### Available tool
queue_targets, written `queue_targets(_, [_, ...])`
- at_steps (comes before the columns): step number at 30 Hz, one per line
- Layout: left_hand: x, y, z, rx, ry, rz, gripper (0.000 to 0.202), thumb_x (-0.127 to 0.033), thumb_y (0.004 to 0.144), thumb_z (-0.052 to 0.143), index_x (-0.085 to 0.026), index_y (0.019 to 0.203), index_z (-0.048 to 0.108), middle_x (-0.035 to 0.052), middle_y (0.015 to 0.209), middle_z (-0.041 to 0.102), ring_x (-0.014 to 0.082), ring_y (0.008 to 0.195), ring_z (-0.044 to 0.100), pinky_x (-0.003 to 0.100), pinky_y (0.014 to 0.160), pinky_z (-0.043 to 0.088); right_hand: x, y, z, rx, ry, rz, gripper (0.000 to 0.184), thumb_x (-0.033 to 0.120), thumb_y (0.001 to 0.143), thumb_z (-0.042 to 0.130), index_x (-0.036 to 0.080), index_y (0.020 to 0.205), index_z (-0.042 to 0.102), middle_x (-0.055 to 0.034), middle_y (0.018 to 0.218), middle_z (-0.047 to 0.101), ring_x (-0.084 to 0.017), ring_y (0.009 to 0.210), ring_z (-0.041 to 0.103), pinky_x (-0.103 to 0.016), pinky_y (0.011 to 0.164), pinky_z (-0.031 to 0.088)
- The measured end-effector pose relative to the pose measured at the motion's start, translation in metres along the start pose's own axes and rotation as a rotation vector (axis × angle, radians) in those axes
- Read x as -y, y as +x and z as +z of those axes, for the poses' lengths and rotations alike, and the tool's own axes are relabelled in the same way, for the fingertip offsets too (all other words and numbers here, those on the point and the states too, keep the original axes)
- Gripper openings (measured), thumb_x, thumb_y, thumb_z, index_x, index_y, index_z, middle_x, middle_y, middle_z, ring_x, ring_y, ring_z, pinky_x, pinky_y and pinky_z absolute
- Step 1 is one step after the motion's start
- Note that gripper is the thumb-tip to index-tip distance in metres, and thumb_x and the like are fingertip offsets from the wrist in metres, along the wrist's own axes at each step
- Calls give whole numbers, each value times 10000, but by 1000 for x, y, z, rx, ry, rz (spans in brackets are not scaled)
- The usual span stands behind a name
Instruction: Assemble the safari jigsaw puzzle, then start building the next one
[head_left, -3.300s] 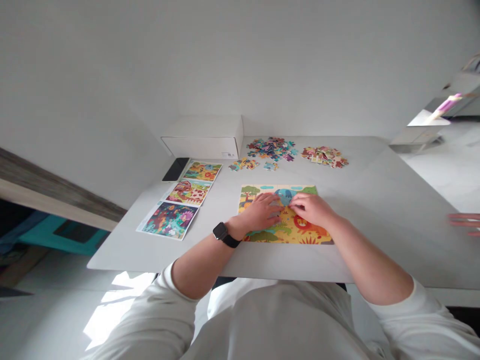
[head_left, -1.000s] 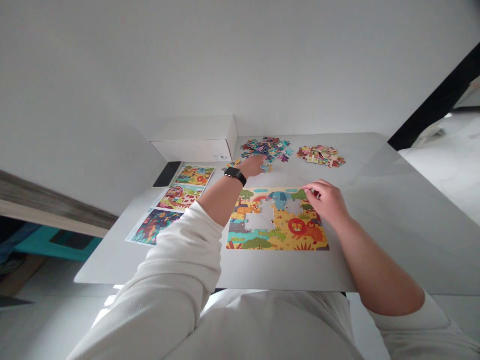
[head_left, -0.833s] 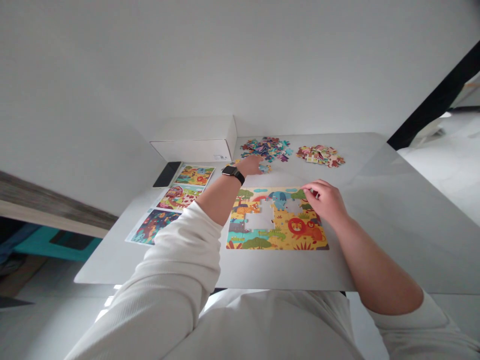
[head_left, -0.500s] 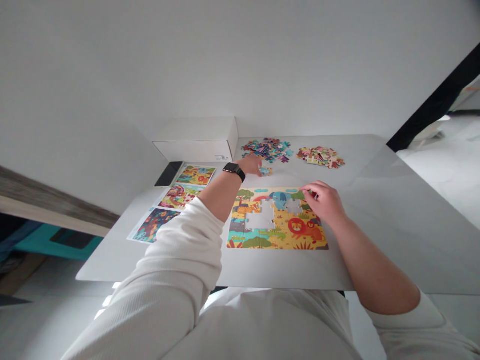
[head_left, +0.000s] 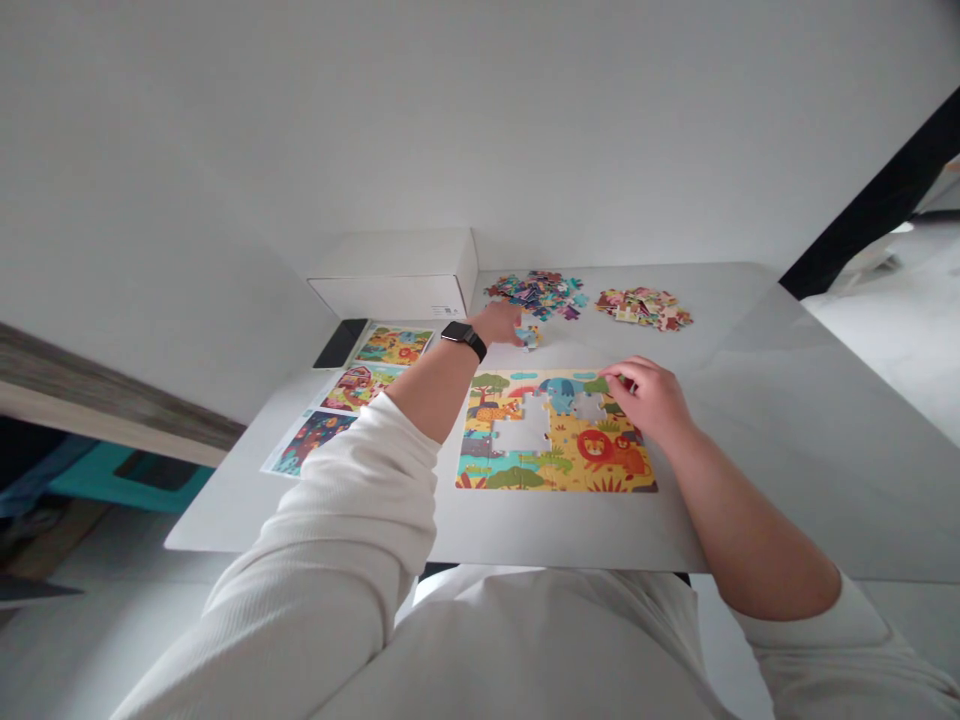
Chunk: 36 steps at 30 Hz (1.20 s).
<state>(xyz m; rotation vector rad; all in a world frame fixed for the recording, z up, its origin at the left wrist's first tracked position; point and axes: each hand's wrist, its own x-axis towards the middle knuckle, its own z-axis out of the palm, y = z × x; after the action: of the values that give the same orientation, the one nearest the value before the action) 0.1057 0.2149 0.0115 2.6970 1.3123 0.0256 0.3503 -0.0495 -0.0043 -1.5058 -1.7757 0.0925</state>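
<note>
l grip (head_left: 501, 322) at loose pc (head_left: 529, 336) | r grip (head_left: 651, 398) resting on puzzle (head_left: 555, 470)

Left hand (head_left: 499, 323) at loose piece (head_left: 529, 336), right hand (head_left: 649, 399) on animal puzzle (head_left: 556, 468).

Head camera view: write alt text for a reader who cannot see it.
A person's left hand reaches loose pieces beyond a part-built animal jigsaw on a white table; the right hand rests on its far right corner. Two piece piles lie behind.
</note>
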Motion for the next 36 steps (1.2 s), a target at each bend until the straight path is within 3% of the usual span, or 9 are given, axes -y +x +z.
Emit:
queue_targets(3, [4, -22, -7, -137, -219, -60, 132, -279, 758, 855, -194, 829, 784, 53, 892, 772, 222, 908, 693, 298, 814, 475, 0, 0, -1, 3, 6, -11, 218, 295, 990, 633, 236, 959, 841, -74, 942, 795, -199, 671, 649, -363, 717, 539])
queue_targets(7, [-1, -72, -12, -270, -671, -229, 169, -285, 777, 867, -191, 784, 727, 9, 733, 692, 147, 694, 607, 278, 677, 447, 0, -1, 1, 9, 12, -15, 205, 288, 984, 642, 243, 961, 842, -69, 935, 792, -198, 662, 645, -363, 722, 539])
queue_targets(11, [-21, -128, -6, -214, -1197, -306, 297, -370, 785, 906, -194, 824, 670, 0, 735, 672, 116, 634, 618, 264, 652, 511, -2, -1, 4, 15, 11, -16, 203, 272, 976, 639, 247, 960, 840, -65, 931, 788, -199, 671, 653, -362, 736, 543])
queue_targets(16, [-53, -173, 4, -110, -1471, -259, 441, -477, 722, 975, -197, 855, 662, 16, 816, 711, 116, 691, 673, 236, 628, 545, -4, 0, 11, 14, 18, 8, 195, 271, 965, 644, 243, 957, 836, -71, 917, 788, -222, 732, 683, -372, 756, 557])
queue_targets(19, [-68, -183, 10, -39, -1533, -248, 476, -502, 713, 985, -200, 902, 668, 21, 829, 733, 115, 683, 672, 236, 616, 557, -5, -2, 16, 5, 48, 46, 197, 272, 957, 648, 244, 1021, 832, -73, 976, 807, -220, 742, 690, -380, 777, 572])
queue_targets(22, [-75, -185, 19, -48, -1542, -225, 489, -525, 721, 979, -198, 907, 668, 30, 857, 751, 110, 686, 666, 225, 597, 544, -5, -4, 22, 7, 92, 97, 235, 268, 946, 652, 244, 1105, 823, -70, 1021, 820, -209, 732, 694, -385, 801, 583])
queue_targets(28, [-79, -189, 31, -62, -1532, -214, 500, -550, 711, 967, -191, 890, 669, 38, 892, 755, 108, 689, 656, 222, 566, 519, -3, -5, 23, 12, 130, 155, 334, 273, 939, 655, 245, 1246, 784, -51, 990, 815, -195, 712, 687, -371, 801, 587])
queue_targets(36, [-85, -192, 33, -36, -1513, -226, 470, -542, 732, 945, -201, 903, 669, 44, 941, 765, 112, 710, 670, 215, 562, 517, -12, -5, 19, -12, 125, 170, 350, 288, 949, 650, 242, 1278, 760, -53, 986, 811, -198, 733, 698, -378, 835, 597])
